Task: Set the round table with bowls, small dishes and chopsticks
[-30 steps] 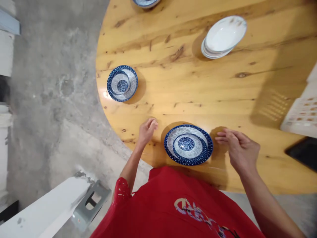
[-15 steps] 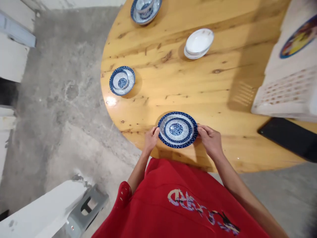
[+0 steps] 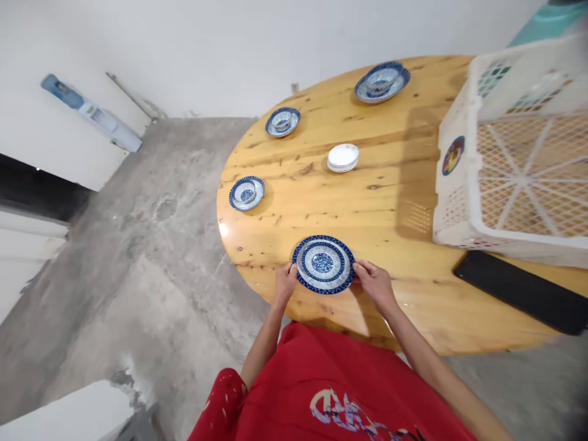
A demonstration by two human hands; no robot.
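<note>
We hold the blue-rimmed plate (image 3: 324,289): left fingers (image 3: 290,271) pinched on its left rim, right fingers (image 3: 364,270) pinched on its right.

The table (image 3: 294,190) is made of yellow wood with dark knots and streaks, and its edge is round. Three blue and white plates sit along its far and left sides: a left plate (image 3: 260,193), a middle plate (image 3: 295,126) and a far plate (image 3: 399,84), each with a bowl in it. A small pile of white dishes (image 3: 343,157) sits nearer the middle. On the right is a big white basket (image 3: 452,208) with holes, and a black phone (image 3: 521,291) lies just beside it. Near the front edge is a blue-rimmed plate (image 3: 316,286); I can't tell if it touches the wood.
</note>
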